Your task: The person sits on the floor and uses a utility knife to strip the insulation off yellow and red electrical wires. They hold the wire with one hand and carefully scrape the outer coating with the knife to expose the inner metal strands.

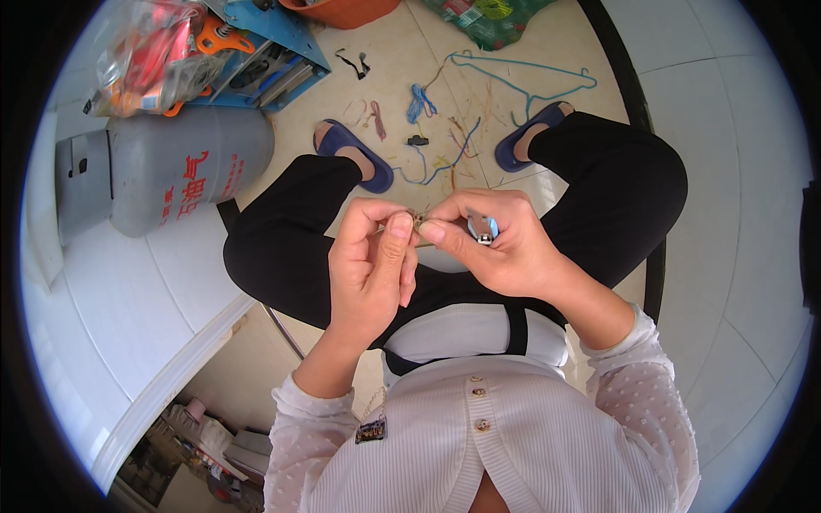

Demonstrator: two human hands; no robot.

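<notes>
Between thumb and index finger, my left hand (372, 263) pinches one side of a small knotted bit of brownish cord (418, 219). The thumb and index finger of my right hand (507, 256) pinch its other side, so the fingertips nearly meet over my lap. A nail clipper (482, 228) with a light blue part is tucked in my right hand, behind the pinching fingers. Most of the cord piece is hidden by my fingertips, and its exact make is too small to tell.
On the tiled floor between my slippers lie a blue cord bundle (420, 102), a black clip (417, 140), loose thread scraps and a blue clothes hanger (526, 70). A grey gas cylinder (192, 167) bearing red writing lies left, beside a blue metal rack (288, 77).
</notes>
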